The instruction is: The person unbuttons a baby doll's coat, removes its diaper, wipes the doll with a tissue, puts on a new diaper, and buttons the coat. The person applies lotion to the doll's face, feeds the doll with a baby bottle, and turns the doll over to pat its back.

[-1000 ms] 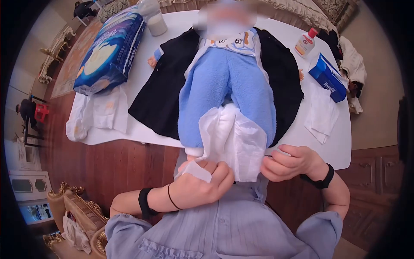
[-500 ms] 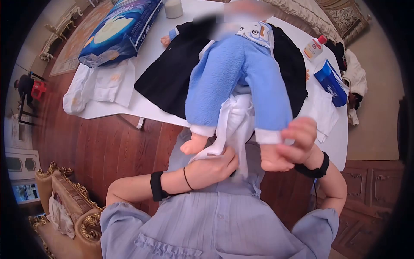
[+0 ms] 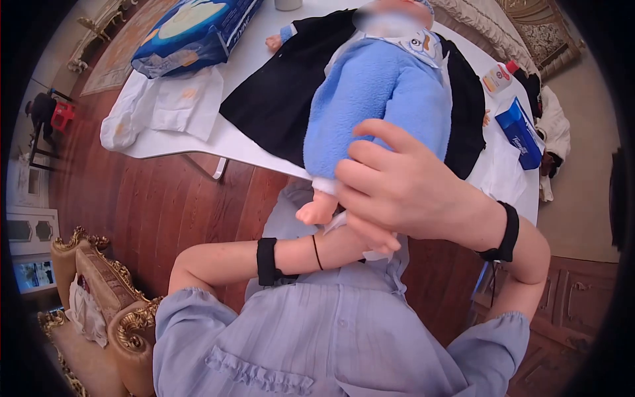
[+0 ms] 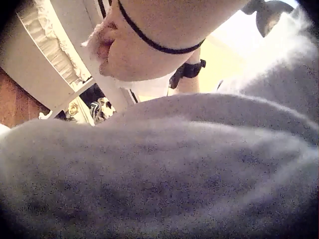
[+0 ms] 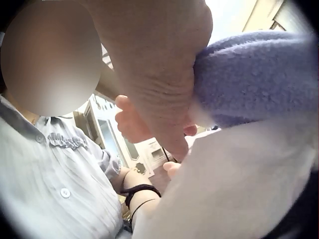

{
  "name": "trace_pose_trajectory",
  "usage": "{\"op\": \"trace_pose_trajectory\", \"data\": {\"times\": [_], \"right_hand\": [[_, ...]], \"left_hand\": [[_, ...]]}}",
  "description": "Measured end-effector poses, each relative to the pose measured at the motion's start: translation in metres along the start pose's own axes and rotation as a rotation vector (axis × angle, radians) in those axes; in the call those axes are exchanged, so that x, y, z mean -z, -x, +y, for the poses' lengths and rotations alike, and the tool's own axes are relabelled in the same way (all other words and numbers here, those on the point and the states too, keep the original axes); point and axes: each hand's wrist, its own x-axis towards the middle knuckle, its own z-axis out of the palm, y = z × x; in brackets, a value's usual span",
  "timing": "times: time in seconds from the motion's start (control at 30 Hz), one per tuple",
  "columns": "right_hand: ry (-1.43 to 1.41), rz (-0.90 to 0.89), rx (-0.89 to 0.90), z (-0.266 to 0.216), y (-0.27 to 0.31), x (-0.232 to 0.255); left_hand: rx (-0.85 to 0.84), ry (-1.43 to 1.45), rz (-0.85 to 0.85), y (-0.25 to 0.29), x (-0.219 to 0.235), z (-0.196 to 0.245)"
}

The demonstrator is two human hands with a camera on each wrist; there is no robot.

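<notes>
A baby doll in blue fleece trousers (image 3: 354, 79) lies on a black garment (image 3: 271, 106); both its bare feet hang past the table's near edge. My right hand (image 3: 403, 182) lies over its lower legs and grips them near the ankles, bringing the feet close together. One doll foot (image 3: 317, 208) shows left of that hand. Beneath, my left hand (image 3: 345, 239) is mostly hidden in the head view; in the left wrist view its curled fingers (image 4: 104, 47) hold white material. A white diaper (image 5: 234, 184) hangs below the legs in the right wrist view.
On the white table (image 3: 248, 69) lie a blue diaper pack (image 3: 192, 40), a used-looking folded diaper (image 3: 162, 106), a red-capped bottle (image 3: 497, 78), and a blue tissue pack (image 3: 519, 132) with white tissues (image 3: 496, 172). A carved armchair (image 3: 99, 291) stands at left.
My right hand has left the diaper's edge and moved left over the doll's lower legs, taking hold of them. The feet have come together. My left hand stays low, now mostly covered.
</notes>
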Motion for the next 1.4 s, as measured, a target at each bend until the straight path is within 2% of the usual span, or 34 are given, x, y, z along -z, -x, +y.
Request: {"op": "trace_pose_trajectory", "data": {"times": [0.07, 0.1, 0.17, 0.2, 0.27, 0.3, 0.37, 0.4, 0.47, 0.53, 0.6, 0.67, 0.7, 0.77, 0.8, 0.87, 0.9, 0.93, 1.0, 1.03, 1.07, 1.1, 1.13, 1.2, 1.23, 1.37, 1.4], "right_hand": [[-0.018, -0.152, 0.033, 0.0, -0.008, -0.012], [-0.019, -0.152, 0.035, -0.002, -0.012, -0.014], [0.018, -0.311, 0.119, -0.005, -0.018, -0.017], [0.023, -0.309, 0.12, -0.007, -0.018, -0.022], [0.135, -0.164, 0.132, -0.01, -0.015, -0.038], [0.141, -0.162, 0.13, -0.01, -0.013, -0.043], [0.092, -0.157, 0.164, -0.01, -0.01, -0.05], [0.099, -0.157, 0.16, -0.01, -0.009, -0.05], [0.108, -0.165, 0.162, -0.012, -0.008, -0.051], [0.141, -0.139, 0.17, -0.013, -0.006, -0.05], [0.177, -0.112, 0.174, -0.012, -0.007, -0.043], [0.045, -0.046, 0.099, -0.007, -0.008, -0.03], [-0.035, -0.034, 0.103, -0.001, -0.012, -0.016], [-0.168, 0.04, 0.098, 0.017, -0.017, 0.011], [-0.22, 0.102, 0.091, 0.028, -0.019, 0.023], [-0.237, 0.122, 0.028, 0.048, -0.022, 0.064], [-0.255, 0.13, -0.015, 0.06, -0.021, 0.078], [-0.482, 0.377, -0.195, 0.07, -0.015, 0.063], [-0.217, 0.175, -0.08, 0.109, -0.012, 0.092], [-0.213, 0.181, -0.087, 0.113, -0.011, 0.097], [-0.201, 0.311, -0.05, 0.116, -0.011, 0.1], [-0.188, 0.441, -0.015, 0.119, -0.01, 0.102], [-0.18, 0.448, -0.024, 0.126, -0.012, 0.101], [-0.332, 0.576, 0.134, 0.137, -0.018, 0.1], [-0.378, 0.53, -0.022, 0.13, -0.011, 0.106], [-0.392, 0.504, -0.139, 0.115, -0.013, 0.109], [-0.26, 0.595, -0.152, 0.105, -0.02, 0.105]], "left_hand": [[-0.033, -0.433, 0.074, 0.014, -0.01, -0.018], [-0.05, -0.652, 0.11, 0.019, -0.013, -0.027], [-0.089, -1.093, 0.182, 0.025, -0.015, -0.04], [-0.092, -1.097, 0.184, 0.02, -0.01, -0.02], [-0.103, -1.116, 0.172, 0.012, -0.005, 0.016], [-0.108, -1.119, 0.17, 0.012, -0.005, 0.015], [-0.274, -1.122, 0.33, 0.01, -0.005, 0.013], [-0.281, -1.124, 0.326, 0.011, -0.005, 0.014], [-0.009, -0.93, 0.116, 0.017, -0.003, 0.016], [-0.064, -0.931, 0.11, 0.018, -0.005, 0.008], [-0.122, -0.932, 0.098, 0.013, 0.0, 0.021], [0.16, -1.043, -0.081, 0.009, 0.003, 0.037], [0.156, -1.046, -0.09, 0.009, 0.004, 0.037], [0.072, 0.148, 0.168, 0.01, 0.004, 0.036], [0.076, 0.148, 0.161, 0.012, 0.009, 0.046], [-0.208, -1.183, -0.054, 0.01, 0.026, 0.082], [-0.231, -1.087, 0.01, 0.007, 0.027, 0.089], [-0.234, -1.09, 0.002, 0.008, 0.029, 0.101], [-0.352, -1.238, 0.081, 0.01, 0.036, 0.131], [-0.451, -1.201, 0.188, 0.007, 0.04, 0.142], [-0.456, -1.203, 0.177, 0.007, 0.043, 0.155], [-0.383, -1.243, 0.176, 0.011, 0.049, 0.169], [-0.311, -1.282, 0.173, 0.013, 0.056, 0.183], [-0.417, -1.4, 0.36, 0.013, 0.07, 0.209], [-0.441, -1.437, 0.425, 0.013, 0.077, 0.22], [-0.555, -1.443, 0.561, 0.013, 0.094, 0.25], [-0.559, -1.444, 0.555, 0.017, 0.099, 0.256]]}}
